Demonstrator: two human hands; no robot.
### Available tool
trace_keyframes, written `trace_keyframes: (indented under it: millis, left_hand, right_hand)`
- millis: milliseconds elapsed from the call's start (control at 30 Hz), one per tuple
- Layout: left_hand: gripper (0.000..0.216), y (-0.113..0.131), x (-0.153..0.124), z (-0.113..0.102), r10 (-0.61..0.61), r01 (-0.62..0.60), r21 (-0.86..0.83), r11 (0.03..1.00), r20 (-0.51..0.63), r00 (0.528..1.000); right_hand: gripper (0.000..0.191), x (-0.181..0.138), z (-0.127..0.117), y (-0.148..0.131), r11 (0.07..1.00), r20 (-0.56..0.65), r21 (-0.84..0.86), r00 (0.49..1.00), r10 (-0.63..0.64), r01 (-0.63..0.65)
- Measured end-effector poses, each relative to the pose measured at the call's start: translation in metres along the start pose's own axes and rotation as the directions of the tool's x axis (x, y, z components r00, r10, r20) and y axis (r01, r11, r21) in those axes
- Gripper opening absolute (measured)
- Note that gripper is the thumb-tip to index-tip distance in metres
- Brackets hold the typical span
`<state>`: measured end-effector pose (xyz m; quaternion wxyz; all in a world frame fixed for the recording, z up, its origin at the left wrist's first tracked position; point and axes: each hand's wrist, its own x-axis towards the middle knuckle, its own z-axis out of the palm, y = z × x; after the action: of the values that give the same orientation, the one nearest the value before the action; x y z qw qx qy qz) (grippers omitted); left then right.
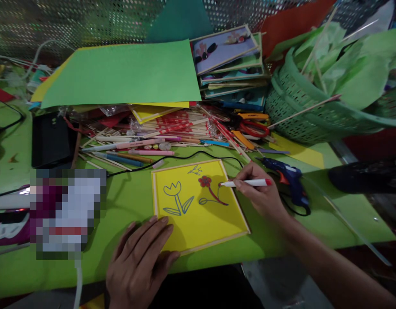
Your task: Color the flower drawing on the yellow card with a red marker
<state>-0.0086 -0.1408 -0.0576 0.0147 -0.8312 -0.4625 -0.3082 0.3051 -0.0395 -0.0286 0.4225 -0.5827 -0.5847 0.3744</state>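
I watch the framed yellow card (206, 227) lying on the green bench (275, 251), directly in front of the person. The right hand (259, 191) grips a white marker (249, 183) with a red end, its tip at the small round bud (220, 184) beside the red flower (204, 182). The left hand (136, 253) lies flat over the card's lower left corner, grasping nothing. I judge the step in hand to be colouring the bud red; the next move, as I see it, calls for short strokes inside that outline, with the card pinned steady. The tulip drawing (172, 189) is outline only. Lettering on the pale pink pen (143, 143) is too small for me to read, and I make out no brand on the marker.
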Motion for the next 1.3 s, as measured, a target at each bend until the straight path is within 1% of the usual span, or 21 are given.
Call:
trace_keyframes:
  millis: [100,367,667,1000,1300]
  left_hand:
    - [0.033,0.0003,0.0011,-0.0002,0.0,0.0,0.0,1.0,0.002,1.0]
    - [0.035,0.0,0.0,0.0013,-0.018,0.018,-0.01,1.0,-0.001,1.0]
    - [0.034,-0.0004,-0.0014,0.0001,-0.004,0.004,-0.012,1.0,0.0,1.0]
    - [0.036,-0.0004,-0.0017,0.0016,-0.019,0.019,-0.003,1.0,0.006,1.0]
    - [0.034,-0.0015,-0.0031,0.0007,-0.009,0.009,0.005,1.0,0.009,1.0]
  right_hand:
    - [0.012,-0.0003,-0.0001,0.0006,1.0,0.0,-0.006,1.0,0.006,-0.006]
    - [0.012,0.0015,-0.0014,-0.0014,0.999,-0.053,-0.046,0.998,-0.019,0.017]
    - [0.014,0.0017,-0.0022,0.0017,0.999,-0.08,-0.033,0.997,-0.011,0.008]
    - [0.014,0.002,-0.002,0.0002,0.999,-0.08,-0.048,0.997,-0.005,0.001]
    - [0.014,0.0006,-0.002,-0.0032,0.998,-0.042,-0.055,0.999,0.005,-0.007]
